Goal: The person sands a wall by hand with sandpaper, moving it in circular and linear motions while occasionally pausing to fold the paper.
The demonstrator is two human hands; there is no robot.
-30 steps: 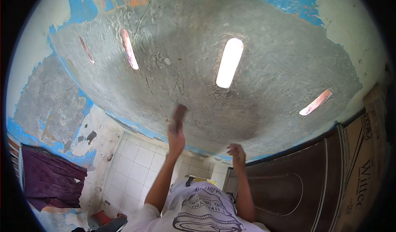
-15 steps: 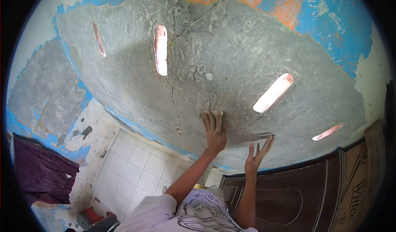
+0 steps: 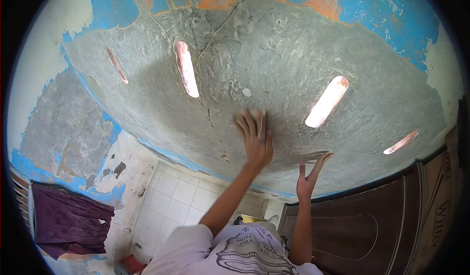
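A grey plastered wall [image 3: 284, 55] with blue and orange paint above it curves across the view. My left hand [image 3: 255, 140] is against it at the centre, its slightly blurred fingers over a thin tan pad [image 3: 241, 113] that is mostly hidden beneath them. Lower right, my right hand [image 3: 313, 173] is spread with its fingertips at the wall surface and nothing in it. Cracks run down the plaster left of my left hand, and a small pale spot [image 3: 246, 92] lies just above it.
Bright narrow openings [image 3: 327, 102] pierce the wall. A dark brown door [image 3: 342, 226] and printed cardboard [image 3: 435, 206] are at lower right. At lower left hangs a purple curtain [image 3: 71, 218], beside white floor tiles [image 3: 183, 194] and a red object [image 3: 132, 264].
My left hand has moved up the wall with the pad, closer to the pale spot. My right hand has shifted slightly right and up. The camera view has tilted a little.
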